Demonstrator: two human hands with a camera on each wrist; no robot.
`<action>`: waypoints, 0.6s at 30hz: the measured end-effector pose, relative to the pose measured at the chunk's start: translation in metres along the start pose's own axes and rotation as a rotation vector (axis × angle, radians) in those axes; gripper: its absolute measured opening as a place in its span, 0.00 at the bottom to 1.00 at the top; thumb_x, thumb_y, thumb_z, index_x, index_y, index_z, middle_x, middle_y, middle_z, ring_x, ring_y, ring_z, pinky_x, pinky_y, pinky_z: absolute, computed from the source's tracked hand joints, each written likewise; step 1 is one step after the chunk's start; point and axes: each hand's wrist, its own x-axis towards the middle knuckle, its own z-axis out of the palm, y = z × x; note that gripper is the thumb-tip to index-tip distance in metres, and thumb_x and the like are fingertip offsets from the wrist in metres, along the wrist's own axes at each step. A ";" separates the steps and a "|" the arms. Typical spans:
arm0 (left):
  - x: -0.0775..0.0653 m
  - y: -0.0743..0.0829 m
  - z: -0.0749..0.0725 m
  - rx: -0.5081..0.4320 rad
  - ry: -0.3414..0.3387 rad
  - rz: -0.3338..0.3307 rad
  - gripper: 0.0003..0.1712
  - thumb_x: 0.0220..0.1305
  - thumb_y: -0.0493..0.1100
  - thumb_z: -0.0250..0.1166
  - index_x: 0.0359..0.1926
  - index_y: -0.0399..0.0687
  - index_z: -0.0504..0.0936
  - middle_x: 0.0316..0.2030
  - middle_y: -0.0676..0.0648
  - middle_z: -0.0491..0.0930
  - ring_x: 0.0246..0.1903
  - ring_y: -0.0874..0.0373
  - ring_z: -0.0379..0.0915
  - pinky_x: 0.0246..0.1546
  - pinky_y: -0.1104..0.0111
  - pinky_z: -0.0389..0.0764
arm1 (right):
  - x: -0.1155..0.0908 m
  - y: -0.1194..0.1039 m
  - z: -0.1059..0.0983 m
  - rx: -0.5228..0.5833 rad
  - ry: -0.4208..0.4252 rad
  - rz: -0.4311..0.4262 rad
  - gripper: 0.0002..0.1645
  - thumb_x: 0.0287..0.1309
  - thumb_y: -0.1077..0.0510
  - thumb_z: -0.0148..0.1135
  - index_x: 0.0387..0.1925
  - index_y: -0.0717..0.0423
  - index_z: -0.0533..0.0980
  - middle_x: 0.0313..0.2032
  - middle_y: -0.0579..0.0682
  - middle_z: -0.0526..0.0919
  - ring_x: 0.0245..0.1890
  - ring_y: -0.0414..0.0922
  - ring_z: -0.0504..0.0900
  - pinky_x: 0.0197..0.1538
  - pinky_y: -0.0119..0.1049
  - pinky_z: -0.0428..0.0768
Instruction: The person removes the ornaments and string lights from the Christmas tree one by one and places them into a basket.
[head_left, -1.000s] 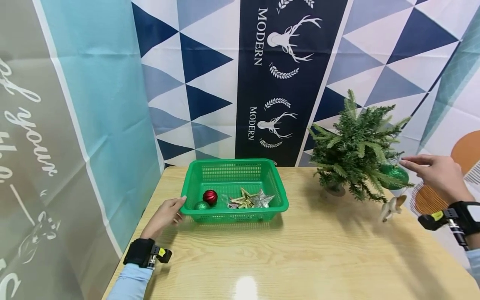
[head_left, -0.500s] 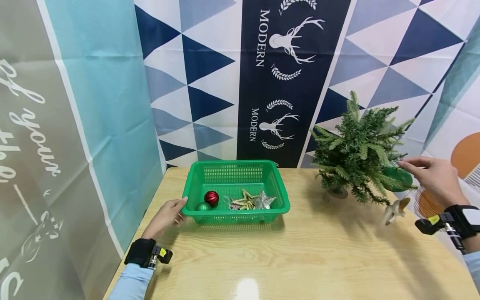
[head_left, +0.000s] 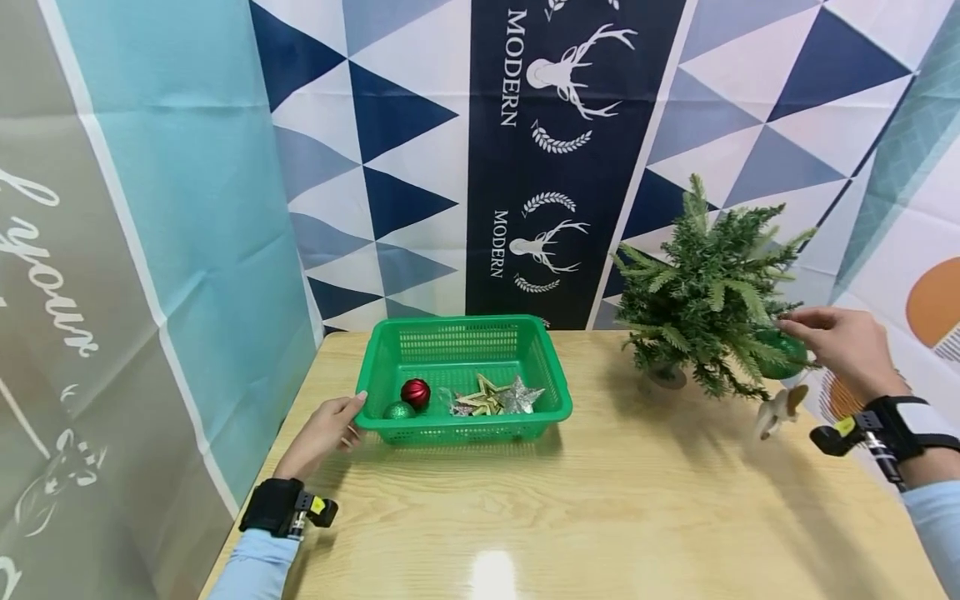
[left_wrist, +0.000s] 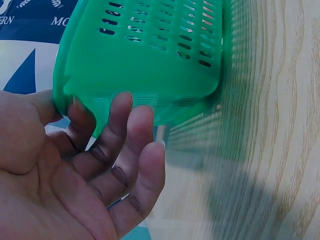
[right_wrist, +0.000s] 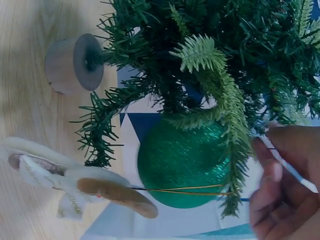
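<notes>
In the head view my left hand [head_left: 327, 423] grips the near left corner of a green plastic basket [head_left: 457, 423]. The left wrist view has the thumb and index finger at the basket's rim [left_wrist: 61, 75], other fingers curled below. My right hand [head_left: 847, 346] is at the right side of a small artificial Christmas tree [head_left: 697, 292]. It pinches a white loop [right_wrist: 290, 167] beside a branch tip. Just below hangs a glittery green ball ornament [right_wrist: 182, 160], partly behind the branch. A white-and-tan hanging ornament [right_wrist: 117, 190] dangles by a gold thread from that branch.
Inside the basket lie a red ball [head_left: 416, 392], a green ball [head_left: 399, 410], a gold star [head_left: 486, 395] and a silver star [head_left: 521, 396]. The tree's round base [head_left: 666, 377] stands on the wooden table [head_left: 600, 500]. Patterned cloth [head_left: 405, 167] hangs behind.
My right hand has shifted slightly left, closer to the tree, its fingertips nearer the branch. The left hand stays on the basket corner. The head view has shifted a little.
</notes>
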 end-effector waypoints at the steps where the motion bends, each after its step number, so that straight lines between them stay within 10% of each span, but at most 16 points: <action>1: -0.001 0.000 -0.001 0.006 -0.004 0.004 0.31 0.82 0.60 0.49 0.59 0.35 0.74 0.39 0.32 0.78 0.37 0.39 0.77 0.41 0.53 0.81 | 0.000 0.000 0.000 0.003 -0.012 -0.004 0.32 0.74 0.40 0.60 0.56 0.66 0.80 0.42 0.67 0.86 0.25 0.36 0.77 0.25 0.35 0.76; 18: -0.003 0.003 -0.001 0.030 -0.005 -0.013 0.32 0.82 0.61 0.49 0.61 0.34 0.74 0.38 0.33 0.78 0.38 0.38 0.78 0.43 0.52 0.81 | 0.003 0.000 -0.002 -0.021 0.158 -0.004 0.28 0.76 0.43 0.57 0.53 0.66 0.82 0.39 0.58 0.90 0.26 0.16 0.62 0.33 0.34 0.67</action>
